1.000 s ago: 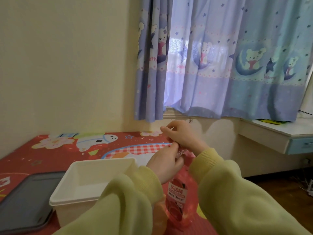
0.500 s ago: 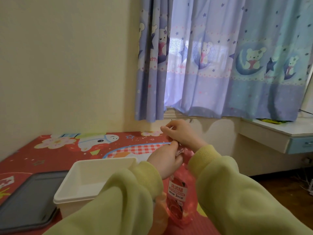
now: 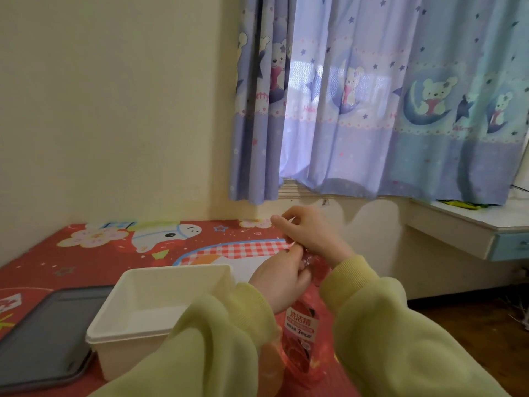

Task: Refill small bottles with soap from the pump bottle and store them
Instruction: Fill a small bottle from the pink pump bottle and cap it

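A red translucent pump bottle (image 3: 300, 330) with a pink label stands on the table just right of the white bin. My left hand (image 3: 279, 285) curls round the bottle's neck, and a bit of clear plastic shows by its fingertips. Just above, my right hand (image 3: 310, 236) pinches the white pump head (image 3: 292, 219) with curled fingers; only thin white slivers of it show. The two hands almost touch. No small bottle is visible, and the hands hide whatever lies between them.
An open white plastic bin (image 3: 128, 333) stands left of the bottle, with a flat grey tray (image 3: 43, 333) further left. Both sit on a table with a red cartoon cloth (image 3: 86, 253) against the wall. A white desk (image 3: 458, 224) and blue curtains are at the right.
Both hands stay at the top of the pump bottle with only small finger shifts. The view has drifted slightly, so the bin and tray sit a little further right.
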